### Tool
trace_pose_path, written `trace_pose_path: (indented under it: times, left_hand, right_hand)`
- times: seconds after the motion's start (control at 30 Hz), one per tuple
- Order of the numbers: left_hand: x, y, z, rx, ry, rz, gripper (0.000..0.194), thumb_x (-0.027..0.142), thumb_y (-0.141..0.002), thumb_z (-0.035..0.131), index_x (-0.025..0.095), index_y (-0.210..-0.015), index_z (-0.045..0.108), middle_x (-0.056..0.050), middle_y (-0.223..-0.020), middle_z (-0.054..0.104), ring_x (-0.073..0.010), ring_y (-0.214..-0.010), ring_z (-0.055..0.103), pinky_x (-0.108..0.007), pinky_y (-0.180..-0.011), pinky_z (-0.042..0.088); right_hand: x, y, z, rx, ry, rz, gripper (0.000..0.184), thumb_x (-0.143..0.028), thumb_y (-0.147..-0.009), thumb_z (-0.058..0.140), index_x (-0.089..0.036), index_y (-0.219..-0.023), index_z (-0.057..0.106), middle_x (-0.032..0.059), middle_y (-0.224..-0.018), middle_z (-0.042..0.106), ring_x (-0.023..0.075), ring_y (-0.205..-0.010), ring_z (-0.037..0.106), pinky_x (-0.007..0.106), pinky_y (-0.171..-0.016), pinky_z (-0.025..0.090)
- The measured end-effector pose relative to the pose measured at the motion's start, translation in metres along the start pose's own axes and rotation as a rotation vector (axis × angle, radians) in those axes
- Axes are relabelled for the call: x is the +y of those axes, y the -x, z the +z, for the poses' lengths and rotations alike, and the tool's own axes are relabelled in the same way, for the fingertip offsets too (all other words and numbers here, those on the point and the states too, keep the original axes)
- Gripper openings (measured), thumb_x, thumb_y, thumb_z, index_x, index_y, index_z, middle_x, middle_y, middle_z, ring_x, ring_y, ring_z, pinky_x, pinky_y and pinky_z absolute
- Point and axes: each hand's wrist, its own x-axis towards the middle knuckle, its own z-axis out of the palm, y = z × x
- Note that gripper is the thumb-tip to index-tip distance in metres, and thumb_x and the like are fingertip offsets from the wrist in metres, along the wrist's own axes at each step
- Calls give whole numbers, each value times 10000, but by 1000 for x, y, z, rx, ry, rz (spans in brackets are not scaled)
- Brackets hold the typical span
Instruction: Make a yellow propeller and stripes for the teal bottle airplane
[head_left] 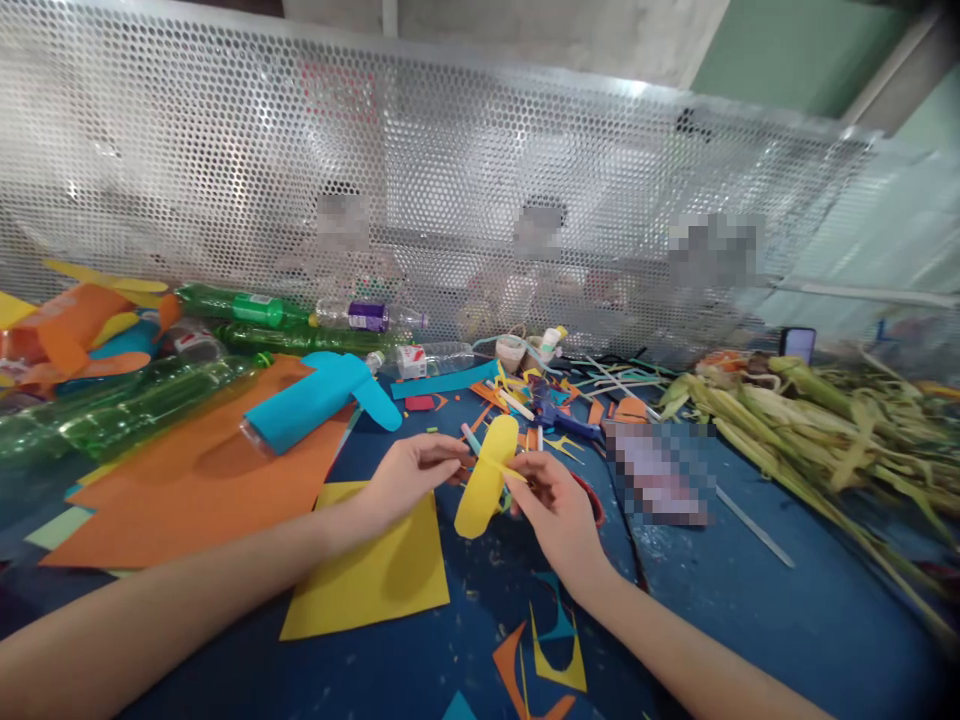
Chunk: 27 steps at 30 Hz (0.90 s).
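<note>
A yellow paper propeller shape [486,490] with rounded ends is held up over the blue table. My right hand [561,510] pinches it near its middle, thumb and forefinger on its right side. On the other side, my left hand [411,478] has its thumb and fingers drawn together at the propeller's left edge. Whether those fingertips grip it or something small behind it is hidden. Below my left forearm lies a square yellow sheet [375,590]. A bottle wrapped in blue paper [307,405], with blue paper blades at its cap end, rests farther left.
Orange sheets [202,490] and green plastic bottles [165,395] lie left. Paper scraps [559,640] are near the front. Behind my hands are a glue gun [566,420], its dark cord and more scraps. Corn husks [795,420] cover the right; a perforated screen [450,180] stands behind.
</note>
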Motion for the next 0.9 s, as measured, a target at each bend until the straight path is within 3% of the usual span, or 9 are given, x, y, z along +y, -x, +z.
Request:
trace_pose_path:
  times: [0.23, 0.4, 0.57, 0.9]
  left_hand:
    - [3, 3, 1, -109, -144, -14, 201, 333, -762, 614, 136, -732, 640, -20, -607, 642, -121, -547, 586, -245, -578, 479]
    - [6, 4, -1, -92, -194, 132, 161, 288, -776, 594, 163, -861, 648, -47, -873, 652, -159, -799, 598, -271, -728, 465]
    - [5, 5, 1, -50, -220, 192, 141, 276, -760, 609, 164, -833, 656, -50, -885, 596, -168, -832, 564, -287, -762, 447]
    - [7, 9, 6, -68, -56, 56, 171, 302, -709, 675, 154, -786, 634, -14, -783, 604, -128, -712, 538, -242, -667, 433]
  right_hand:
    - [-1, 0, 1, 5, -7, -13, 163, -343, -774, 584, -206, -839, 526, -2, -726, 578, 101, -502, 518, 233, -490, 478]
    - [-2, 0, 2, -2, -18, -4, 180, -346, -756, 604, -200, -828, 528, 3, -717, 591, 101, -484, 517, 242, -483, 490]
    - [-3, 1, 2, -17, -48, 12, 190, -348, -746, 617, -195, -818, 531, -5, -700, 585, 93, -471, 511, 234, -467, 481]
    - [-1, 4, 3, -42, -66, 12, 179, -344, -755, 613, -199, -823, 535, -10, -695, 583, 92, -472, 500, 224, -442, 476]
